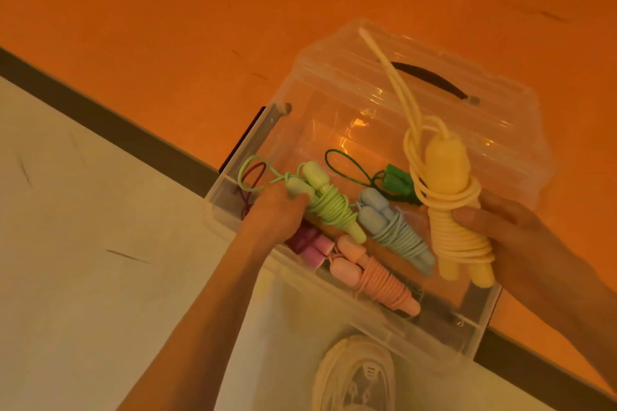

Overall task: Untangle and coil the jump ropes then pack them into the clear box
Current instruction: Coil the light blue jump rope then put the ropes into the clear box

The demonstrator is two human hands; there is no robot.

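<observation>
Sneaker (359, 377), white and laced, shows at the nearest edge of the floor, seen through the near wall of the clear box (444, 327). The box stands on the floor where a pale area meets an orange one along a dark strip (110, 127).

Inside the box, closest to the near wall, lies a coiled pink rope (377, 280) with its handles bound by its own cord. Just beside it, toward the left wall, sits a magenta rope (312, 245), partly hidden under the left hand (277, 213). A coiled blue rope (390, 227) lies just behind the pink one, and a dark green rope (397, 182) rests farther back, its loop trailing toward the middle of the box.

The left hand reaches into the box, its fingers curled round the handles of a coiled light green rope (330, 207), which rests near the left wall; a thin red cord (250, 183) lies by that wall.

The right hand (510, 227) holds a coiled yellow rope (457, 210) above the right side of the box, thumb and fingers gripping its wrapped middle. A loop of its cord sticks up toward the far side.

Behind, the open lid (500, 130) stands tilted back, its dark handle (430, 80) on top.
</observation>
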